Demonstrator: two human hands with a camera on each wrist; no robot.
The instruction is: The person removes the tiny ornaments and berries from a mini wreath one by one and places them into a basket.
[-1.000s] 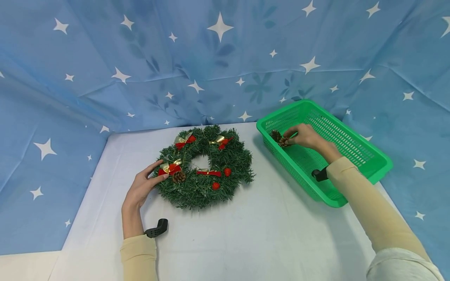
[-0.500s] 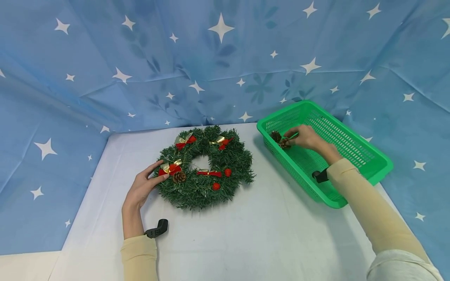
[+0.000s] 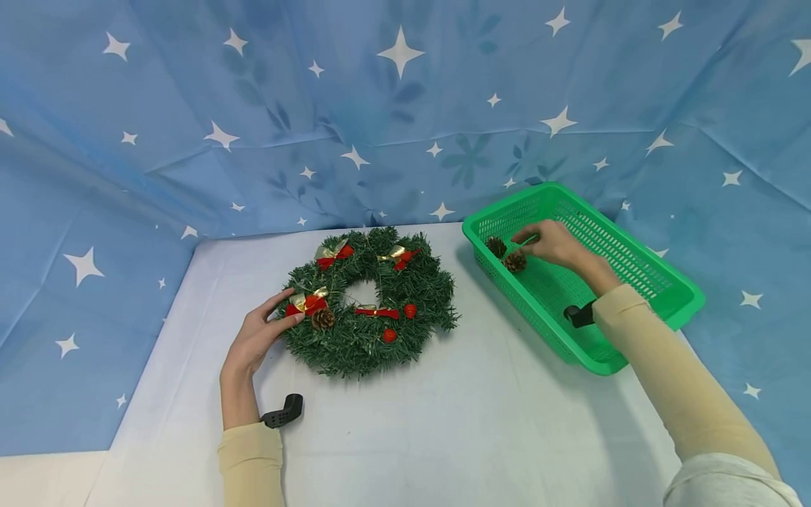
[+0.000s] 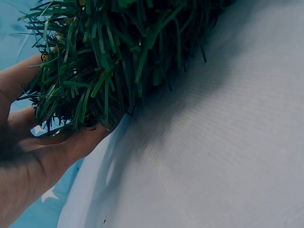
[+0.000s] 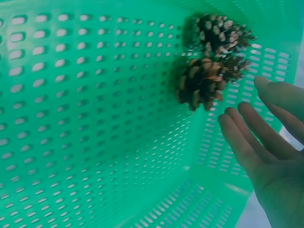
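Wreath [image 3: 355,355] on desk [image 3: 443,429], its edge gripped by the left hand [image 3: 252,339] at 9 o'clock; right hand [image 3: 553,245] is released, fingers extended inside the green basket [image 3: 551,287] toward 2–3 o'clock, apart from the pinecones [image 3: 515,262] at the basket's 10 o'clock. Already on the wreath: four red bows [image 3: 376,313], two red baubles [image 3: 389,336] near 4 and 5 o'clock, and one mounted cone [image 3: 323,320] at 8 o'clock. Judged well advanced, with the basket's cones seemingly the remainder; exact count unclear.
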